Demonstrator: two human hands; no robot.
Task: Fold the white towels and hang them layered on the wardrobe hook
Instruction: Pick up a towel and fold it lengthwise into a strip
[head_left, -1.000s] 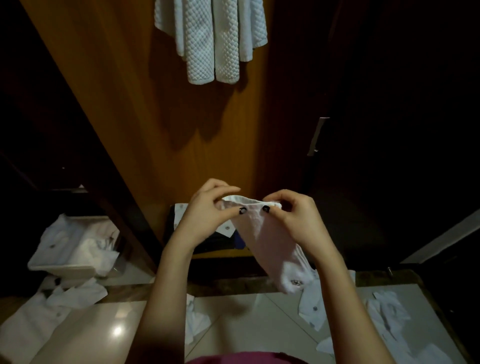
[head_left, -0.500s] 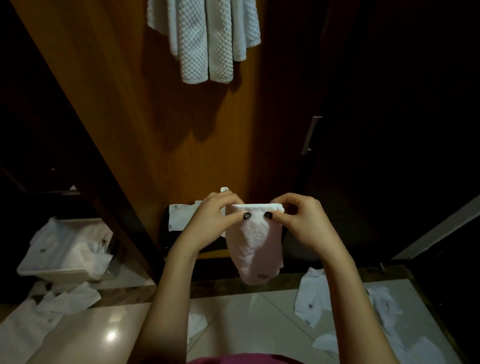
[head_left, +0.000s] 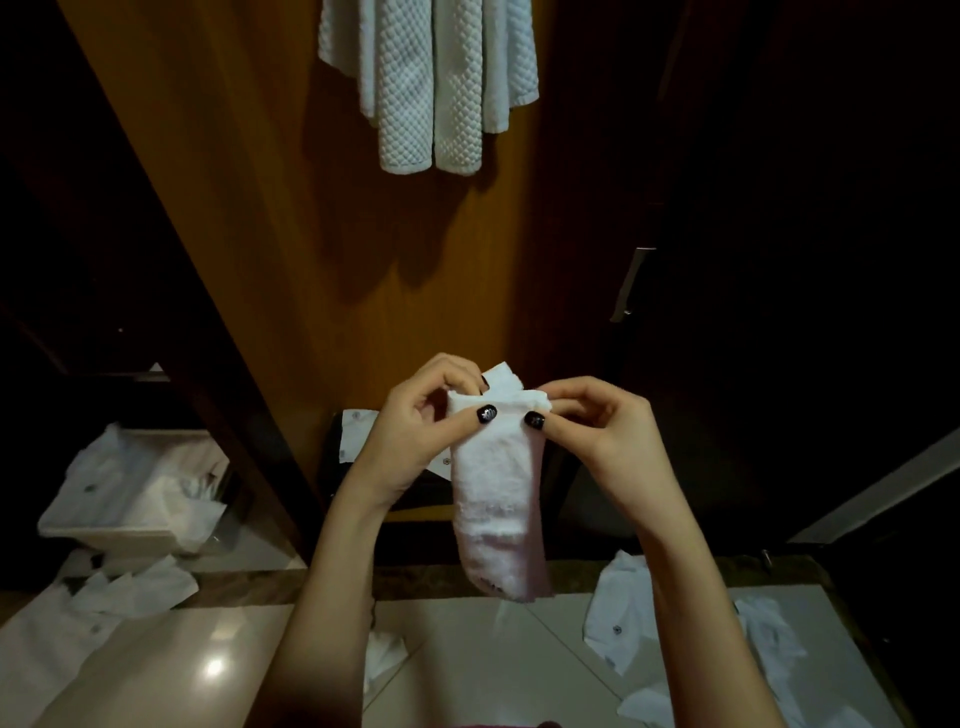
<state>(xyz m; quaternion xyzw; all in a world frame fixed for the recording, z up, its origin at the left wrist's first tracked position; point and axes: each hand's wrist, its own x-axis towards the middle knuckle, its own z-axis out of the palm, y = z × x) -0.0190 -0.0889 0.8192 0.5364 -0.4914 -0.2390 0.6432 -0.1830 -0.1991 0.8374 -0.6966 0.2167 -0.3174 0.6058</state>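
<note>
Left hand (head_left: 415, 423) and right hand (head_left: 602, 434) are pinching top edge of towel (head_left: 496, 493), thumbs in front; it is hanging as narrow strip before wardrobe (head_left: 311, 234), well below hung towels (head_left: 431, 78). Risk: corner (head_left: 503, 376) sticking up at top (fold uneven) slipping free, layers opening during lift to hook.

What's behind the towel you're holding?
Behind the folded towel, pinched by left hand and right hand, a dark box with white cloth shows; its right side is covered.

Single head-worn view, looking forward and down, close over hands (head_left: 519, 431)
</note>
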